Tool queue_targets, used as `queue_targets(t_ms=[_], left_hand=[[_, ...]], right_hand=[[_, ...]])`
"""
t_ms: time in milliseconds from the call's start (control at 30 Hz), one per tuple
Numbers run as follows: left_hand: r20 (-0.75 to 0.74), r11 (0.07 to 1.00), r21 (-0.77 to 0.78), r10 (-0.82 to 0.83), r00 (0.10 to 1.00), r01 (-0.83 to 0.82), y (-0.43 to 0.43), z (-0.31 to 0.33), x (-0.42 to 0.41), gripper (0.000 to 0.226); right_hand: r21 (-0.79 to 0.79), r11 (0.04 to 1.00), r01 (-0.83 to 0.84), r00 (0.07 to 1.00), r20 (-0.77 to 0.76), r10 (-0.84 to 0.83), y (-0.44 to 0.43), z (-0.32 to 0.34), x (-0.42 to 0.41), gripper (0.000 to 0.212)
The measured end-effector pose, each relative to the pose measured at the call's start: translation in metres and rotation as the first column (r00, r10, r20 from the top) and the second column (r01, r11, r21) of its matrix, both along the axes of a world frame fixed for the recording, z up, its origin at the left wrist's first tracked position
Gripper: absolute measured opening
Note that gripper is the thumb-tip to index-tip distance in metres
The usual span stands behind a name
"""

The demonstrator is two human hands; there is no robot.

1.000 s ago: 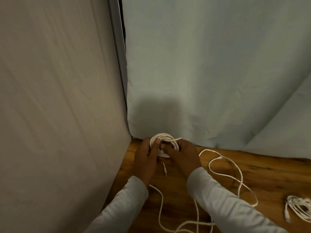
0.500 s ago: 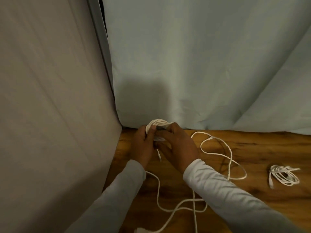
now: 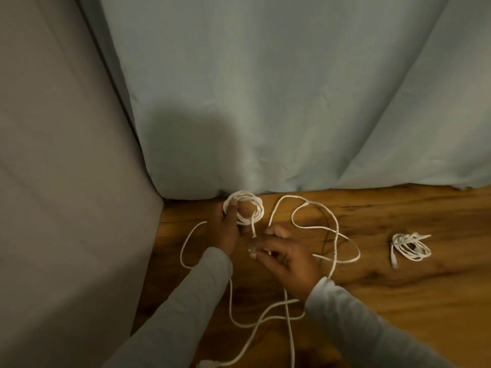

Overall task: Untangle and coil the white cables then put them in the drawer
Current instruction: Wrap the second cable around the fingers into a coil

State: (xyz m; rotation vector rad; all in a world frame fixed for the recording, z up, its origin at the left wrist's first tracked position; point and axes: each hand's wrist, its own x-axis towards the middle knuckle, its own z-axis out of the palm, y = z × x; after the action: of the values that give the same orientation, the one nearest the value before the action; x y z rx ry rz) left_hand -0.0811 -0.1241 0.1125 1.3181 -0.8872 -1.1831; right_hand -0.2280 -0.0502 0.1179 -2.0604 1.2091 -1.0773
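Note:
My left hand [image 3: 227,229] grips a small coil of white cable [image 3: 248,205] at the back of the wooden table [image 3: 398,288], thumb over the coil's left side. A short end hangs down from the coil. My right hand [image 3: 287,257] hovers just right of and below the coil, fingers loosely curled, holding nothing that I can see. A long loose white cable [image 3: 334,235] lies in wide loops across the table under and around both arms. A second, finished coil of white cable [image 3: 410,248] lies on the table to the right. No drawer is in view.
A pale blue cloth [image 3: 292,102] hangs behind the table, and a grey cloth panel [image 3: 66,181] closes off the left side. A white plug end [image 3: 208,363] of the loose cable shows at the bottom edge.
My right hand has left the coil and pulled back toward me. The left hand still holds the coil, whose end now hangs free. The camera has tilted, showing more of the table.

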Motion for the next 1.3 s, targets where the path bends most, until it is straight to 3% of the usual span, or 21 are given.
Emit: queue_targets(t_ms=[67,133,233,333,433,533,600,700,867,967,1100,1200,1300], left_hand=[[0.027,0.997,-0.006,-0.076,0.997,0.077,0.005,-0.003,-0.016,0.019],[0.149,0.991,-0.037,-0.126,0.981,0.133,0.008,-0.009,-0.032,0.022],[0.204,0.977,-0.058,-0.19,0.96,0.206,0.016,-0.015,-0.058,0.027],[0.14,0.956,-0.03,-0.285,0.948,0.292,0.022,-0.018,-0.09,0.024],[0.092,0.926,-0.003,-0.375,0.923,0.377,0.031,-0.027,-0.126,0.02],[0.056,0.908,0.029,-0.419,0.906,0.418,0.041,-0.04,-0.164,0.017],[0.016,0.892,0.051,-0.451,0.893,0.449,0.049,-0.047,-0.19,0.018],[0.08,0.879,0.107,-0.473,0.878,0.464,0.056,-0.065,-0.224,0.021],[0.14,0.785,0.288,-0.602,0.786,0.549,0.064,-0.098,-0.28,0.034],[0.141,0.726,0.359,-0.664,0.734,0.587,0.07,-0.115,-0.316,0.039],[0.034,0.607,0.444,-0.746,0.665,0.659,0.073,-0.123,-0.358,0.029],[0.152,0.571,0.485,-0.801,0.579,0.663,0.073,-0.132,-0.386,0.026],[0.305,0.592,0.491,-0.804,0.511,0.639,0.074,-0.141,-0.408,0.017]], right_hand=[[0.07,0.997,0.035,0.999,-0.008,-0.034,-0.002,-0.006,-0.017,0.022],[0.133,0.99,0.05,0.998,0.039,-0.055,-0.003,-0.007,-0.03,0.032],[0.226,0.97,0.086,0.958,0.249,-0.143,0.001,-0.003,-0.046,0.032],[0.363,0.892,0.268,0.762,0.487,-0.427,0.004,-0.007,-0.064,0.009],[0.502,0.721,0.478,0.544,0.475,-0.691,0.0,-0.027,-0.089,0.023],[0.698,0.569,0.435,0.391,0.423,-0.818,0.001,-0.039,-0.125,0.058],[0.771,0.53,0.352,0.339,0.423,-0.84,0.007,-0.047,-0.152,0.054],[0.804,0.493,0.332,0.309,0.401,-0.862,0.019,-0.065,-0.189,0.032],[0.832,0.384,0.401,0.256,0.301,-0.919,0.041,-0.096,-0.25,0.027],[0.819,0.312,0.481,0.294,0.184,-0.938,0.056,-0.111,-0.29,0.025],[0.758,0.236,0.608,0.313,0.045,-0.949,0.067,-0.122,-0.335,0.025],[0.655,0.224,0.721,0.372,-0.094,-0.923,0.074,-0.123,-0.363,0.024],[0.569,0.243,0.785,0.432,-0.223,-0.874,0.081,-0.126,-0.387,0.028]])
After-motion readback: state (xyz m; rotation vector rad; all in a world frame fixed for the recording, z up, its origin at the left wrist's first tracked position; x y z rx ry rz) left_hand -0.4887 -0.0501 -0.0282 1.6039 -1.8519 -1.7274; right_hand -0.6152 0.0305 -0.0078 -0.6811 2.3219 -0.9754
